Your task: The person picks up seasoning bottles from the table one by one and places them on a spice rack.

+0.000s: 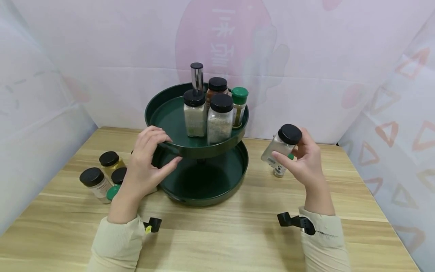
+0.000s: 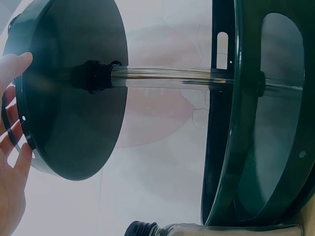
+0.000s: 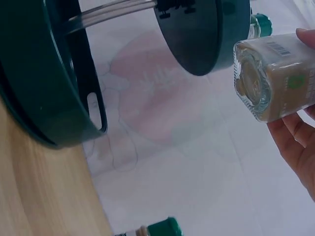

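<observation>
A dark green two-tier rack stands mid-table in the head view. My left hand (image 1: pixel 144 168) holds the near left rim of its upper tray (image 1: pixel 210 152), fingers over the edge and thumb below. On this tray, toward the right, are two pale-filled jars with black lids (image 1: pixel 220 122), a reddish one behind and a green-capped shaker (image 1: pixel 239 104). The lower tray (image 1: pixel 204 185) shows dark green below. Off to the right, my right hand (image 1: pixel 309 162) grips a square spice jar (image 1: pixel 276 149) with a black lid, tilted above the table; its glass base (image 3: pixel 252 81) faces the right wrist camera.
Several jars, such as a black-lidded one (image 1: pixel 96 185) and a yellow one (image 1: pixel 113 166), stand left of the rack, partly behind my left arm. Beyond the held jar stands a small green-capped bottle (image 1: pixel 279 170). A pale printed cloth (image 1: pixel 129 49) closes off the back.
</observation>
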A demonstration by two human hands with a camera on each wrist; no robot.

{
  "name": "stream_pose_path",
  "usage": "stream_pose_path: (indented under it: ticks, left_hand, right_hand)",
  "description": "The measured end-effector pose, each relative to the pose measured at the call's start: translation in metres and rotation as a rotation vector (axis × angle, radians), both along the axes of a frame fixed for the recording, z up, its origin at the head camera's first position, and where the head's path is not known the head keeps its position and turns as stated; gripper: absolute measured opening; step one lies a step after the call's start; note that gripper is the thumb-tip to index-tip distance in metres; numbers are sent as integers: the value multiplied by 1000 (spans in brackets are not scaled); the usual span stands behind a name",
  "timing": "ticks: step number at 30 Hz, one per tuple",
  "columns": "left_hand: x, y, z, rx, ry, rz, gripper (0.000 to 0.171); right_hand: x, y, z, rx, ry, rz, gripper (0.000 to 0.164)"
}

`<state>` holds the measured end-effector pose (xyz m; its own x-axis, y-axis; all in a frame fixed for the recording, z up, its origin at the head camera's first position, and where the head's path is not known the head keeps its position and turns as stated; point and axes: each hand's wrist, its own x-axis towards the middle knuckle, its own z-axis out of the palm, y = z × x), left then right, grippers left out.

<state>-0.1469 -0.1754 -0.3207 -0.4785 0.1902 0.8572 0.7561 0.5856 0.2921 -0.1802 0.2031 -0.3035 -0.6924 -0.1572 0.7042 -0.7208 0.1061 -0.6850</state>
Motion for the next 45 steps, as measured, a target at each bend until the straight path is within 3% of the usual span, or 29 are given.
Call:
stream_pose_path:
  ticks: [5, 12, 26, 30, 34, 37, 41, 45]
  left_hand:
    - [0, -1, 0, -2, 10, 3, 52]
    - [1, 0, 1, -1, 1, -4, 52]
    - [4, 0, 6, -19, -29, -6, 54]
    - [5, -3, 12, -49, -40, -16, 55]
    - [8, -11, 22, -51, -106, -56, 49]
    - [10, -23, 32, -56, -146, -60, 55]
    - [6, -42, 48, -132, -195, -11, 70]
    - [-2, -61, 59, -269, -269, 55, 81]
  right_hand:
    - [0, -11, 7, -35, 47, 91, 55]
    - [0, -21, 11, 9, 82, 111, 56]
    - [-1, -29, 12, 34, 70, 149, 58]
    - [-1, -29, 15, 51, 67, 147, 59]
    - [0, -29, 16, 55, 71, 157, 59]
    - [1, -29, 16, 57, 73, 157, 60]
    - [2, -28, 16, 50, 70, 147, 59]
    - [3, -25, 15, 52, 67, 142, 58]
